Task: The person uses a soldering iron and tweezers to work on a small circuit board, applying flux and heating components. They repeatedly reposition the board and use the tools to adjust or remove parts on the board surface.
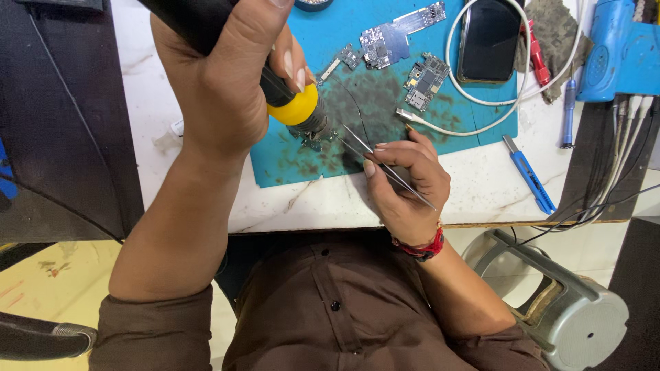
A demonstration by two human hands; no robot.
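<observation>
My left hand [220, 82] grips a black tool with a yellow collar [297, 106], its nozzle pointing down at a small circuit board piece [315, 139] on the scorched blue mat [323, 41]. My right hand [405, 182] pinches thin metal tweezers [385, 167], whose tips reach toward that small piece beside the nozzle. A red thread band sits on my right wrist. Both hands hover over the mat's near edge.
Several circuit boards [385, 42] lie on the mat, with a dark phone [489, 40] and a white cable [474, 103] to the right. A blue utility knife [528, 173], a screwdriver [568, 110] and a blue device [619, 48] sit on the white table. A grey stool [557, 302] stands below right.
</observation>
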